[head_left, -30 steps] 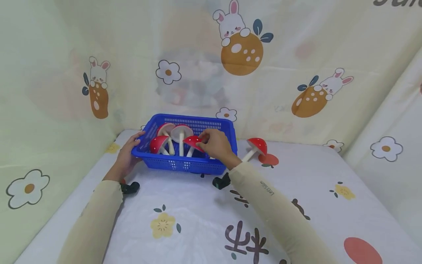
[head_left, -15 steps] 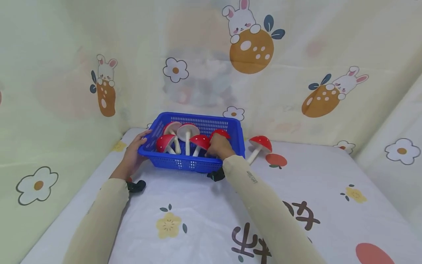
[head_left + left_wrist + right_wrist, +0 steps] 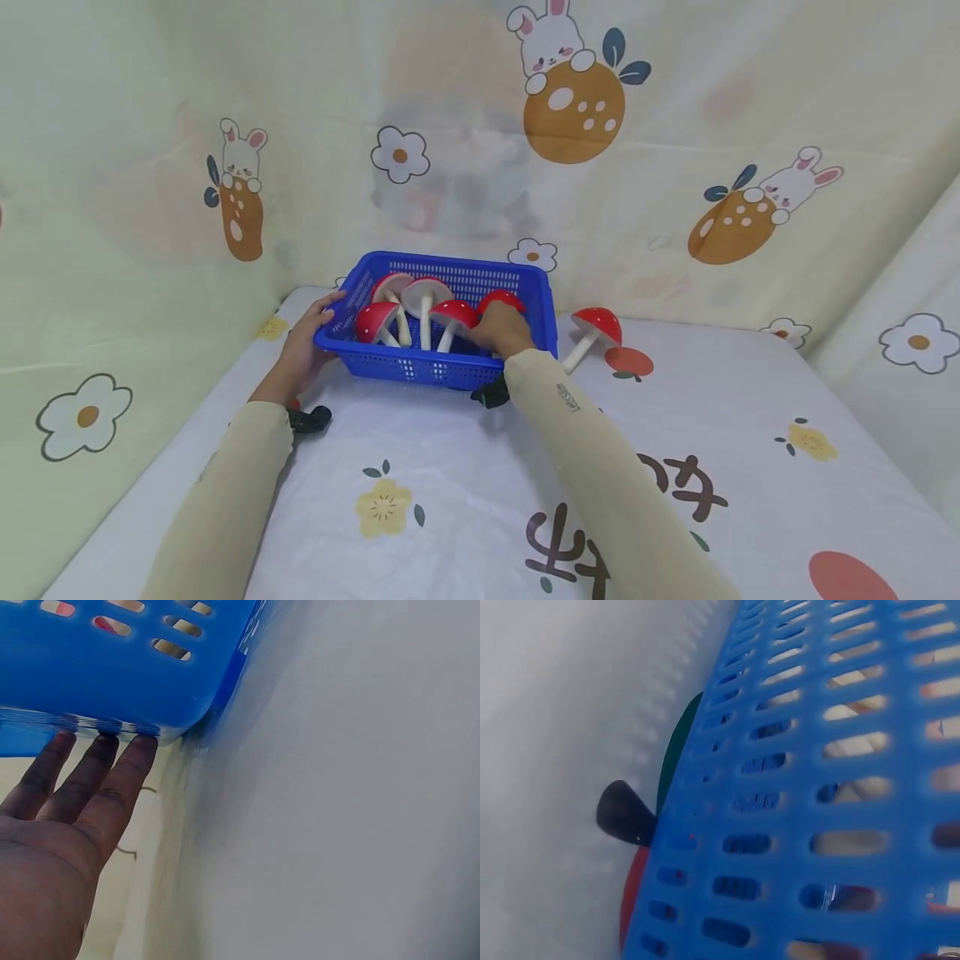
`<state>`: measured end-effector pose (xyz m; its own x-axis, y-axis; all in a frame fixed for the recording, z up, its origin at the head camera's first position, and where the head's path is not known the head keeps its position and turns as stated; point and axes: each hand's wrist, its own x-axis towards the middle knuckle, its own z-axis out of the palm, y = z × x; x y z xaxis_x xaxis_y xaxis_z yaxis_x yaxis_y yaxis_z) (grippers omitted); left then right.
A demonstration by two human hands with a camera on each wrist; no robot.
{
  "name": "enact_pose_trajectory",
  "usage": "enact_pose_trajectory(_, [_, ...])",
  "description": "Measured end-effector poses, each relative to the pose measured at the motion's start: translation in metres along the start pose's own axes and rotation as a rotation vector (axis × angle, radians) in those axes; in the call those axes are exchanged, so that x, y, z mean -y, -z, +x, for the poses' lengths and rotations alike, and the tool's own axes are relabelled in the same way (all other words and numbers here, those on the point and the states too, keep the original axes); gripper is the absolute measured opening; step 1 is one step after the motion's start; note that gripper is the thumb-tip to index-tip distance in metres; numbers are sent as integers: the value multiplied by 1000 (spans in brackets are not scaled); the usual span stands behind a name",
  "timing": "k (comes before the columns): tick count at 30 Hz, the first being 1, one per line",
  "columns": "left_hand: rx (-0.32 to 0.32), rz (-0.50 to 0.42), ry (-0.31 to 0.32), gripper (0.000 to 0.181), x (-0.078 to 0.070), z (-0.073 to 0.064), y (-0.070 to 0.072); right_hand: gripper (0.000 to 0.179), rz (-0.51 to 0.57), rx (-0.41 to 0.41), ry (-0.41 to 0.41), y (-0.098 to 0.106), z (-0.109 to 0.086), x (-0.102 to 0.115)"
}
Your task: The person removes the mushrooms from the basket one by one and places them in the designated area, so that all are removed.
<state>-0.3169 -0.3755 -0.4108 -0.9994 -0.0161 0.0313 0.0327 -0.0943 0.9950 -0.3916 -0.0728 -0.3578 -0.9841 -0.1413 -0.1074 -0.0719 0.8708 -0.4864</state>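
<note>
A blue plastic basket (image 3: 420, 367) holds several toy mushrooms with white-dotted red caps and white stems, among them a tilted toy mushroom (image 3: 455, 314) left of my right hand. My left hand (image 3: 302, 346) is at the basket's left end; in the left wrist view its straight fingers (image 3: 112, 799) touch the rim from below. Inside the right part of the basket, my right hand (image 3: 504, 329) grips a toy mushroom (image 3: 501, 297) just under its cap. The fingertips and that stem are hidden behind the hand and basket wall. The right wrist view mostly shows slotted basket wall (image 3: 791, 825).
Another red-capped toy mushroom (image 3: 596, 325) lies on the white printed tablecloth (image 3: 450, 467), right of the basket. A patterned cream curtain (image 3: 465, 125) hangs close behind the basket. Dark devices sit under both wrists.
My right hand has gone from the mushroom near the middle to the rightmost one in the basket, over the first half second. The left hand has stayed at the rim.
</note>
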Motion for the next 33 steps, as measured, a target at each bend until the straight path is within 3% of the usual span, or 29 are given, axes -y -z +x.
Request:
enact_pose_trajectory(8, [-3, -1, -3, 48, 2, -1, 4, 15, -100, -222, 150, 0, 6, 5])
enact_pose_trajectory(14, [3, -13, -9, 48, 2, 0, 4, 17, -121, -268, 249, -1, 8, 6])
enact_pose_trajectory(18, [0, -5, -8, 48, 1, -1, 2, 17, -19, -215, 237, 0, 6, 3])
enact_pose_trajectory(23, [-7, 12, 1, 48, 0, -1, -1, 14, 131, -206, 151, 3, 3, -2])
enact_pose_trajectory(27, [-8, 10, 0, 48, 1, 0, -1, 8, 139, -235, 114, 6, 2, -3])
enact_pose_trajectory(33, [3, -6, -8, 49, 1, 0, -2, 10, 134, -294, 148, 10, 0, -2])
